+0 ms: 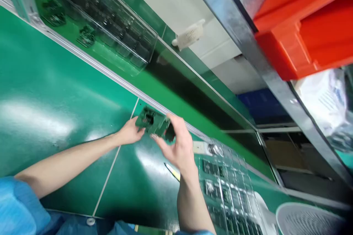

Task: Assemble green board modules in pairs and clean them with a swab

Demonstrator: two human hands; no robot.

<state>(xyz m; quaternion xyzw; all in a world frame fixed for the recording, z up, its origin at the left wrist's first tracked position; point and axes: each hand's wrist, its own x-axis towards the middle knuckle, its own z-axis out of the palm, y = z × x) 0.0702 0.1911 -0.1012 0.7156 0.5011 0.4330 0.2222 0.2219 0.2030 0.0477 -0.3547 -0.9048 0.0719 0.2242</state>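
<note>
A small green circuit board (152,120) with black parts is held above the green bench mat (55,91) between both my hands. My left hand (129,133) pinches its left end, fingers closed on the edge. The board's right end, next to a black component, is gripped by my right hand (178,146), thumb on top and fingers curled beneath. A yellowish tool (173,170) lies on the mat just under my right wrist.
A clear plastic tray (226,191) with several boards in pockets lies at the right. A second clear tray (110,25) and loose boards (55,16) sit on the conveyor lane beyond. Red bins (309,22) hang on a rail overhead. A white fan (309,220) stands bottom right.
</note>
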